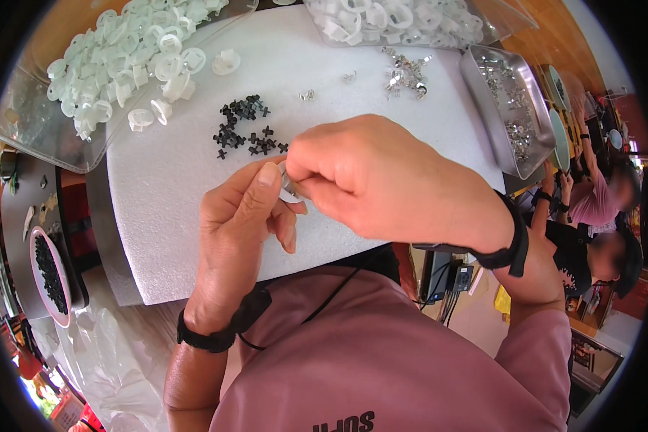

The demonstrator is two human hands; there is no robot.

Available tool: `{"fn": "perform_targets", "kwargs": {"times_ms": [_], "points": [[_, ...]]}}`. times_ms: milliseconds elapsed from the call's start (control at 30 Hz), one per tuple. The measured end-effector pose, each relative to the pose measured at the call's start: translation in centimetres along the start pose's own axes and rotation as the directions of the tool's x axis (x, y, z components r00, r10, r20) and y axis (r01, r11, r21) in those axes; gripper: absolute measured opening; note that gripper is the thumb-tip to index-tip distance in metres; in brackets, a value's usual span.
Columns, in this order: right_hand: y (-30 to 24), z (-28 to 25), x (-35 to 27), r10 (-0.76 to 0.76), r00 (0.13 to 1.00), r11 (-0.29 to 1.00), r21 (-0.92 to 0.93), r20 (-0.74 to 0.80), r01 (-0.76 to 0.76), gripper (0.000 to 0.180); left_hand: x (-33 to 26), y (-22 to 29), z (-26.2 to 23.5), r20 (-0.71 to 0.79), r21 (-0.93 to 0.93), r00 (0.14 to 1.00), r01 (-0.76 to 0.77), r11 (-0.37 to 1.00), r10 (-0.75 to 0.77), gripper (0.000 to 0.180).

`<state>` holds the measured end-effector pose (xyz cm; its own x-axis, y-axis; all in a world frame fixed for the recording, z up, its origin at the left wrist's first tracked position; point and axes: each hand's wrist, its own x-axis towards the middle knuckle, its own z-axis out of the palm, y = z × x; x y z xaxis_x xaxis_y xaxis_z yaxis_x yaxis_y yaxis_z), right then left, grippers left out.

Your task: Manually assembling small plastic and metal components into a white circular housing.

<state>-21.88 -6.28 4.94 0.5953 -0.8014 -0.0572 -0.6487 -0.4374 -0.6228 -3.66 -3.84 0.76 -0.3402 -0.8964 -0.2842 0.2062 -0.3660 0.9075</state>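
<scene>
Over the near part of a white foam board (173, 216), my two hands meet. Between the thumb and fingers of my left hand (245, 209) is a round white plastic part (289, 193), mostly covered by the fingers. My right hand (360, 180) is closed, its fingertips pinched at that same part; whatever small piece they may hold is hidden. Just beyond my hands lies a loose cluster of small black cross-shaped pieces (230, 135). Farther off, a small heap of shiny metal clips (408, 73) and a few single clear or metal bits (307, 94) rest on the board.
A clear tray heaped with white plastic parts (126, 68) stands at the far left, another pile (396, 21) at the back. A metal tray (475, 79) of clips sits at the right. At the left, a pink-rimmed bowl (68, 295) holds black pieces. Other people (601, 194) work at right.
</scene>
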Motion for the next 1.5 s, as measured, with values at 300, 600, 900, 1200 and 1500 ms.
{"fn": "perform_targets", "kwargs": {"times_ms": [300,600,900,1200,1500], "points": [[-1.1,3.1,-2.3,-0.263,0.936,0.909,-0.385,-0.235,0.159,0.021,0.1,-0.4,-0.1,-0.029,-0.02,0.999,-0.021,1.0,0.02,0.036],[-0.8,3.9,-2.4,-0.342,0.866,0.899,-0.396,-0.366,0.188,0.02,0.0,-0.2,0.2,-0.036,-0.04,0.999,-0.026,0.999,0.024,0.036],[-0.2,3.9,-2.1,-0.289,0.878,0.94,-0.287,-0.381,0.185,0.01,-0.1,-0.2,0.1,-0.023,-0.035,0.999,-0.032,0.999,0.031,0.038],[0.6,4.6,-1.8,-0.19,0.842,0.972,0.023,-0.505,0.233,0.023,-0.1,0.0,0.2,-0.021,-0.035,0.999,-0.03,0.999,0.029,0.039],[0.2,4.3,-2.2,-0.273,0.878,0.959,-0.185,-0.392,0.216,0.032,-0.1,-0.3,0.0,-0.031,-0.062,0.999,-0.033,0.998,0.031,0.037]]}}
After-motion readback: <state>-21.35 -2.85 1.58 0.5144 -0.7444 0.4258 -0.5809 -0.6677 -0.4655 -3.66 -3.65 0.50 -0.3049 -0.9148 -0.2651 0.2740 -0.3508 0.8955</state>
